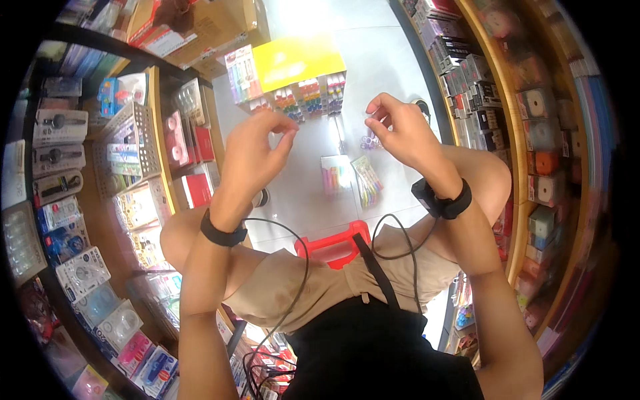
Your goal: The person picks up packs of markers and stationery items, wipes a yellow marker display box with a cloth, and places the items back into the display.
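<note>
My left hand (260, 147) is raised over the tiled floor with fingers curled and a gap between thumb and forefinger; I see nothing in it. Opposite it, my right hand (400, 125) is raised with its thumb and fingertips apart, also holding nothing visible. Below and beyond the hands stands a display box with a yellow top (300, 60), its front filled with colourful pens. A flat pack of coloured pens (337, 175) lies on the floor beside a second pen pack (367, 180). Purple items (371, 141), too blurred to name, appear just beneath my right hand.
Shelves of packaged goods run along both sides, with a white perforated basket (150, 142) on the left. Cardboard boxes (215, 30) stand at the upper left. A red plastic stool (332, 245) is beneath me. Black cables (305, 250) hang across my lap.
</note>
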Demonstrator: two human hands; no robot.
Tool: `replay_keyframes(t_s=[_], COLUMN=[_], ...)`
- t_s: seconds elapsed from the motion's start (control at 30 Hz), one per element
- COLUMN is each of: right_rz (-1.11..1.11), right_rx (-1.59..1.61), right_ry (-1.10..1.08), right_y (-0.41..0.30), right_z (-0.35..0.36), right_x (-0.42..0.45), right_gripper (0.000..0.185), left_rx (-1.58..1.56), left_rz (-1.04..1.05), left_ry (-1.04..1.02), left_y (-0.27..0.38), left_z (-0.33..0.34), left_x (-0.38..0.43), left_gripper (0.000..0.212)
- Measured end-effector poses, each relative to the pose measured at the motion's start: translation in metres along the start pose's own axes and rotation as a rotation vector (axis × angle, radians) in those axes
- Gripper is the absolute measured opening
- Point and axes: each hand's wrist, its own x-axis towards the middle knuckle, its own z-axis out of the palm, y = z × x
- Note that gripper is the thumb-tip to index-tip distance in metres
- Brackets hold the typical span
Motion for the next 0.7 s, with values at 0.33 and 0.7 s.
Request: replay_keyframes(t_s=[0.33,0.7], right_rz=[0.018,0.054], right_rx=[-0.133,-0.253], right_ry=[-0.138,-0.214], right_y=[0.011,0.015], right_z=[0.019,0.038], right_x=[-0.004,-0.009], right_gripper=[0.024,0.024], left_rx=[0.043,0.32], left_rz=[0.082,0.186], left_ry=[-0.042,-0.137], left_y=[-0.011,-0.024], left_z=[0.014,0.0], left_x=[-0.004,0.004], left_gripper=[0.009,0.021])
